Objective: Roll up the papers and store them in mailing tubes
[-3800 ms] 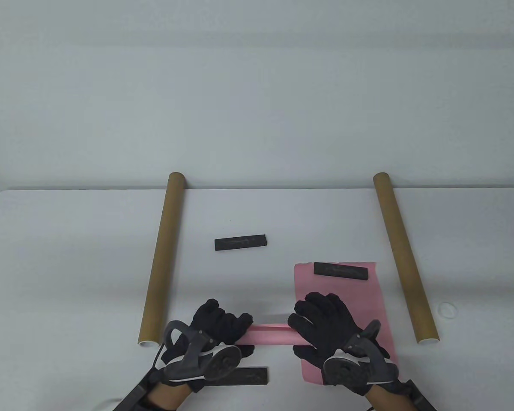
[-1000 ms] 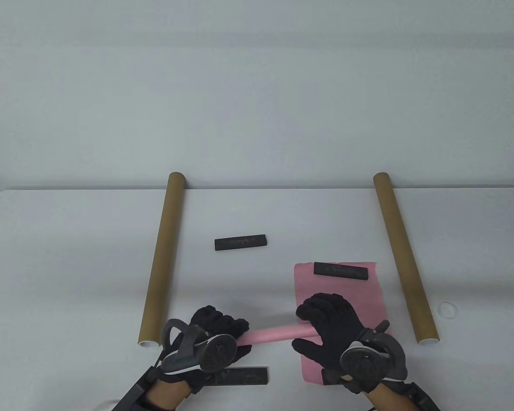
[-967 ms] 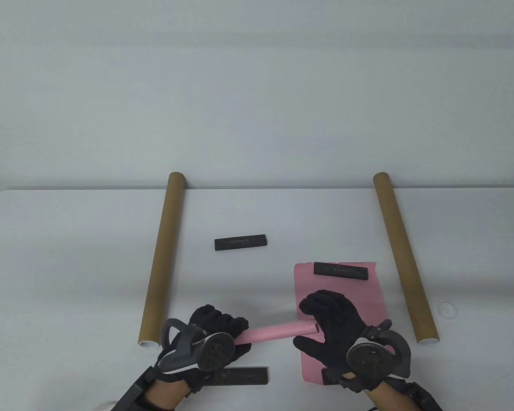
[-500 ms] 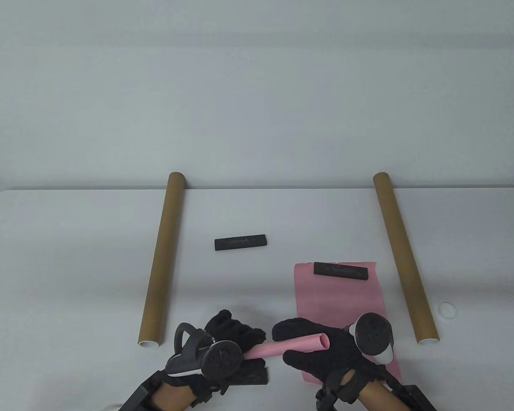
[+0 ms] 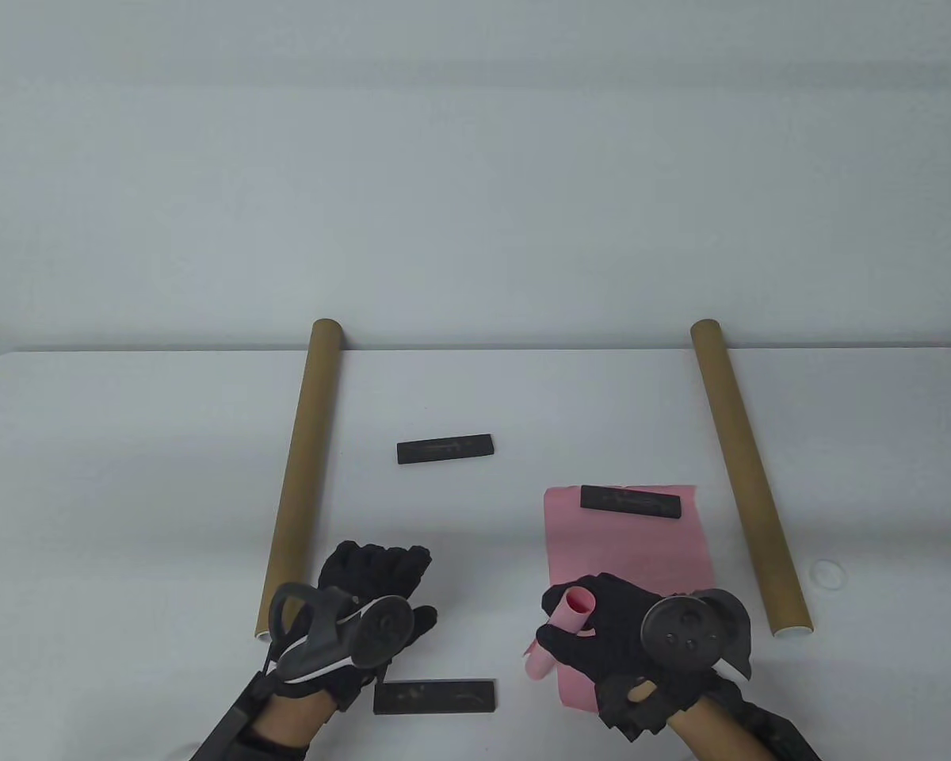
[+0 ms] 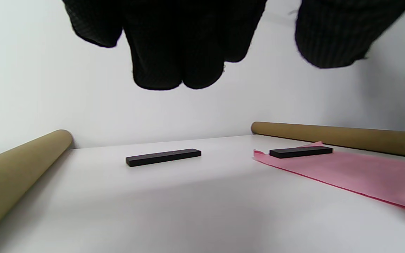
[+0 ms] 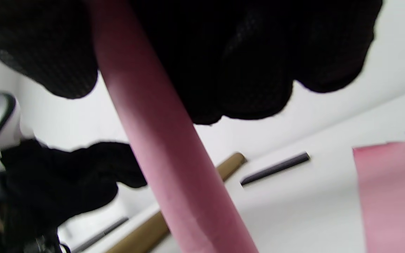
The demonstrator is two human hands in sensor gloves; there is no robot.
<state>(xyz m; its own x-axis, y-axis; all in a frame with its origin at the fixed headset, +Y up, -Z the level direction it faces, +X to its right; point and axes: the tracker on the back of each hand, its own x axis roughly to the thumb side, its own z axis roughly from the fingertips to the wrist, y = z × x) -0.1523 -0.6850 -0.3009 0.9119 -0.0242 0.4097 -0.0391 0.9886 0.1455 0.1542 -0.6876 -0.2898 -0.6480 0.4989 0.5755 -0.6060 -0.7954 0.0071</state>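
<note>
Weights point(image 5: 446, 449) sit between both tubes point(image 5: 299, 476); your right hand point(image 5: 626, 642) grips the rolled paper point(image 5: 559, 634), left hand point(image 5: 364, 594) spread open, holding nothing.

I can read no text, label, brand or number anywhere. The black bar point(image 5: 446, 449) at twelve o'clock from my left hand, the black bar on the pink sheet point(image 5: 631, 501) and the near black bar point(image 5: 434, 696) carry faint marks too small and blurred to read. Both cardboard tubes are plain brown.
</note>
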